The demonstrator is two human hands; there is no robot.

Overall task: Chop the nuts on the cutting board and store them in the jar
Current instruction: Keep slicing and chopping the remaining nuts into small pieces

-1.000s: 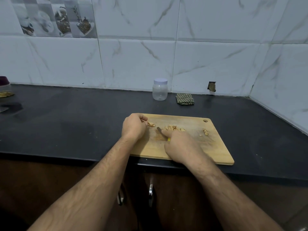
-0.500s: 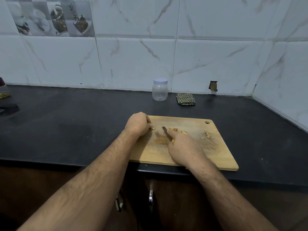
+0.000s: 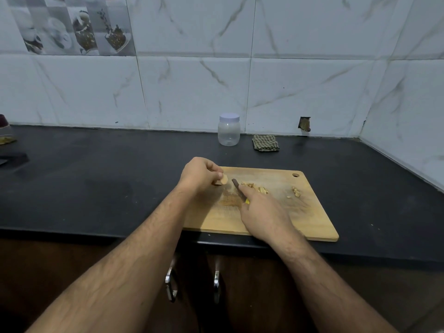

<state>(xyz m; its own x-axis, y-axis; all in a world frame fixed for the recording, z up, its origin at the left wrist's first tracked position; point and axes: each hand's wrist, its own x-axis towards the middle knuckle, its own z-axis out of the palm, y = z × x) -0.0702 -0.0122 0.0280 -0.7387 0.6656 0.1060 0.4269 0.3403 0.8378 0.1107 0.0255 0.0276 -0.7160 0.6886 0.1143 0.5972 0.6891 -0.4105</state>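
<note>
**Nut in one hand, knife in the other**

My left hand (image 3: 200,173) pinches a pale nut (image 3: 222,180) at the near-left corner of the wooden cutting board (image 3: 312,219). My right hand (image 3: 262,212) grips a knife (image 3: 237,188), forefinger laid along the blade; the handle looks yellow, though I see little of it. Chopped nuts (image 3: 255,187) lie beside the blade, with a smaller pile (image 3: 296,191) further right. On the black tabletop (image 3: 96,183), a lidded clear jar (image 3: 228,129) stands by the wall, a checked cloth (image 3: 265,143) just beside it.
</note>
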